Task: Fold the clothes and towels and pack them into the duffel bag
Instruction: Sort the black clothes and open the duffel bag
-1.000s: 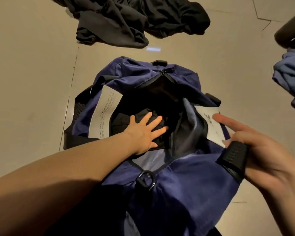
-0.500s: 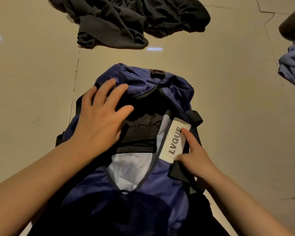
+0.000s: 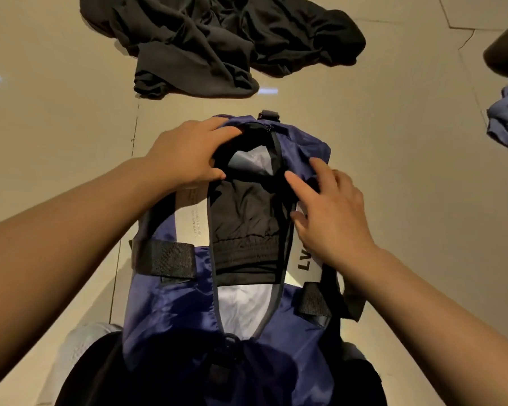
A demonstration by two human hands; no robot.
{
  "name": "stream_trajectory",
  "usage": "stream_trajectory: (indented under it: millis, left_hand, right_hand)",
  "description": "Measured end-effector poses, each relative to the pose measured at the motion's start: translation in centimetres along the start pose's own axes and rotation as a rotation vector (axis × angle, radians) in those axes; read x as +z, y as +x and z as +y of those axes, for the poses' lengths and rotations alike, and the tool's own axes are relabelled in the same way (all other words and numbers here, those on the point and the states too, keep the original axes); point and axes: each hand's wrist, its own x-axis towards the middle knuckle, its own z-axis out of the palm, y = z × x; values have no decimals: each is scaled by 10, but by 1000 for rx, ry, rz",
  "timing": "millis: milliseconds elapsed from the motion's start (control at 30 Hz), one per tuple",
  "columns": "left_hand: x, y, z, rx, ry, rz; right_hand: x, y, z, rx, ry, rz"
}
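- While the bag (image 3: 170,312) lies on the floor (image 3: 56,142) with a black garment (image 3: 247,218) inside, hold its mouth wide; judged, more must fit
- left hand (image 3: 185,159) grips the bag's far-left rim; right hand (image 3: 332,212), fingers spread, presses the right rim
- bag's long axis runs away from the person; unfolded black clothes (image 3: 217,39) lie beyond it

We see a bag (image 3: 170,306) of smooth navy cloth with a slight sheen, coarse matt black webbing straps (image 3: 166,259), and pale lining. The black garment (image 3: 244,221) inside looks matt, crinkled. The floor (image 3: 56,127) is smooth, faintly glossy tile.
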Motion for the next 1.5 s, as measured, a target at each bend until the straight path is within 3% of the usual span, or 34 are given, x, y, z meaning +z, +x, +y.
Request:
stream_trajectory:
  millis: [167,333,400,467,567,700,733,800,900,967,1233,1400,1500]
  left_hand:
    - [13,13,-14,148,143,-106]
    - [31,11,-11,418,257,158]
    - [33,16,-1,378,277,143]
    - [34,27,10,247,258,-15]
    - [36,50,23,164,300,-217]
    - [38,67,22,143,172,-194]
    - [37,68,20,143,132,-185]
    - [29,70,17,153,91,-210]
    - [13,72,14,163,31,-252]
    - [4,71,15,163,-21,-263]
    - [-6,36,24,154,-92,-204]
    - [-3,43,14,111,55,-126]
    - [1,38,-1,145,85,-32]
  right_hand:
    - [13,49,33,99,-103,-213]
    - [18,57,49,49,-85,-268]
    - [20,59,52,40,-64,-280]
    - [20,58,52,36,-105,-249]
    - [14,43,35,23,-246,-44]
    - [4,13,-5,-141,-63,127]
    - [4,7,-15,-204,23,117]
    - [11,2,-39,-191,137,-66]
    - [28,23,-62,73,249,-420]
    - [40,41,-70,181,317,-549]
    - [63,47,-69,153,65,-507]
    - [56,51,-71,172,44,-532]
    - [55,45,-78,-54,-28,-397]
